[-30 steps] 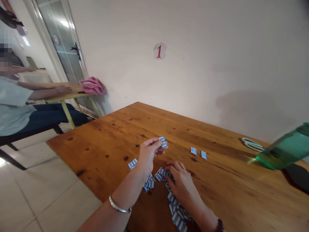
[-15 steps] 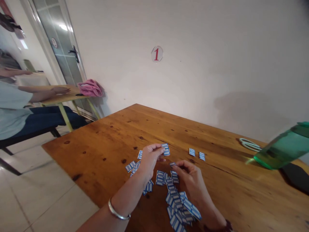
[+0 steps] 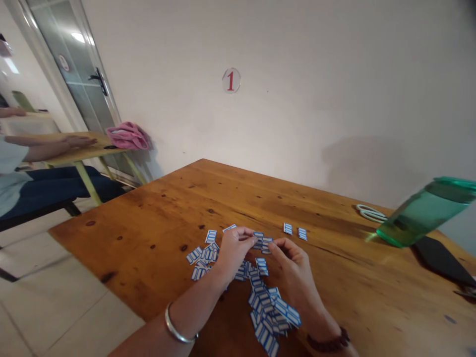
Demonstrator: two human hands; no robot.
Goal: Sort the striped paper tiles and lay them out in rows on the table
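Note:
My left hand (image 3: 231,253) pinches a small blue-and-white label sheet (image 3: 258,235) between thumb and fingers, just above the table. Against its lower right part lies another small label sheet (image 3: 266,246), gripped by the fingertips of my right hand (image 3: 295,265); the two pieces overlap. A long heap of similar label sheets (image 3: 265,305) spreads between my forearms. Several more label sheets (image 3: 203,255) lie loosely to the left of my left hand, partly covered by it. Two single label sheets, one (image 3: 287,228) left of the other (image 3: 302,233), rest side by side beyond my right hand.
The wooden table (image 3: 156,213) meets a white wall. On the right, a green bottle (image 3: 420,215), a coiled white cable (image 3: 371,213) and a dark flat object (image 3: 442,260) lie near the wall. To the left, a person (image 3: 15,163) sits at another table holding a pink cloth (image 3: 128,136).
My right hand has moved up and brought its label sheet against the one in my left hand. The view has shifted slightly to the right.

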